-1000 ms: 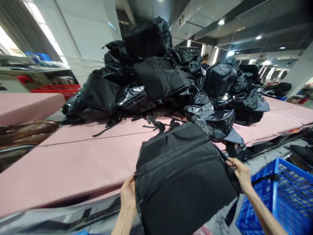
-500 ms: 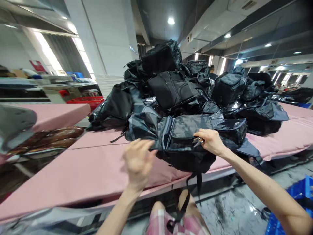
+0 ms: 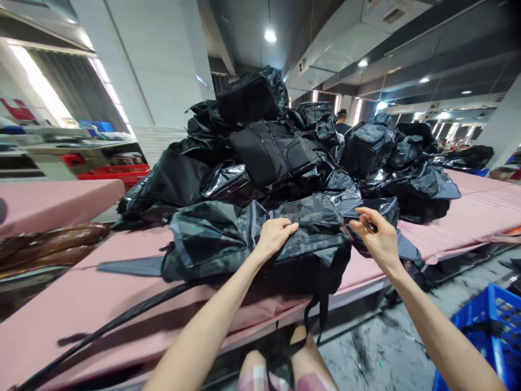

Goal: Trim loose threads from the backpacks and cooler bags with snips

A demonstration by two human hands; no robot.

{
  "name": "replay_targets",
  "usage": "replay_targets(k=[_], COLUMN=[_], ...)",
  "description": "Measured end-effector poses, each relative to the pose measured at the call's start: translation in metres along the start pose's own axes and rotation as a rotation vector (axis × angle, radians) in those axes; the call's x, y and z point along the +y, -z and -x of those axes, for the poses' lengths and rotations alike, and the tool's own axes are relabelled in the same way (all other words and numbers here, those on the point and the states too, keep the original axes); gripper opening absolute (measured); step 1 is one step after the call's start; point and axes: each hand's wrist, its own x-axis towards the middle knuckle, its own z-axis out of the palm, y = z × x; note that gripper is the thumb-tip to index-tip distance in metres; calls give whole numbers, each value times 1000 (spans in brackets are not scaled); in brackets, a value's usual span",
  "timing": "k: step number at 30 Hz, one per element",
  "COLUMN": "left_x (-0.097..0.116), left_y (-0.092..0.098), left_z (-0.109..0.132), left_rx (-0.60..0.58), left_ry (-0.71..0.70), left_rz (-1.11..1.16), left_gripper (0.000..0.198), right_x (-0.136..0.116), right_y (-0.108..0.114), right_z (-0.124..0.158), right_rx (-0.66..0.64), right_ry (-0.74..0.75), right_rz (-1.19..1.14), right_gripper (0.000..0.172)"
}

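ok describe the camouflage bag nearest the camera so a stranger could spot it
Find the long pink table with the big heap of dark bags on it. In front of that heap, along the table's near edge, lies a grey camouflage bag. Unlike its neighbours, it has the left hand on it.

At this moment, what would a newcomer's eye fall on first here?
First, the large heap of dark backpacks on the pink-covered table. In front of it lies a camouflage backpack, the left grip resting on it. At the lower right, a bright blue crate stands out.
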Motion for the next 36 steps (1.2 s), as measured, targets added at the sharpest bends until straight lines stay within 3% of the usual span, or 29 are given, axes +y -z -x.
replay_targets(k=[3,7,11,17,25,28,30,32,36], left_x=[-5,-10,-10,-7,-17,-16,-17,-22,-48], left_y=[0,-1,-1,3,6,10,13,16,13], left_z=[-5,-5,0,10,25,32,41,59,120], left_rx=[-65,-88,-95,-90,-34,-13,43,164,389], left_ry=[85,127,133,112,71,55,-18,-164,-531], left_rz=[145,261,292,310,324,305,234,95,-147], left_gripper=[40,43,41,40,39,38,33,26,19], right_x=[11,5,-18,-49,-58,-64,-66,-62,-47], right_y=[7,-5,-23,-45,-48,-43,-35,-27,-29], right_z=[28,48,45,40,44,43,37,23,-13], right_rx=[-96,-199,-146,-170,-206,-297,-352,-310,-165], right_ry=[-26,82,200,315,368,396,361,276,125], right_rz=[166,138,140,224,171,82,-132,-300,-346], right_gripper=[45,20,15,10,9,7,9,9,41])
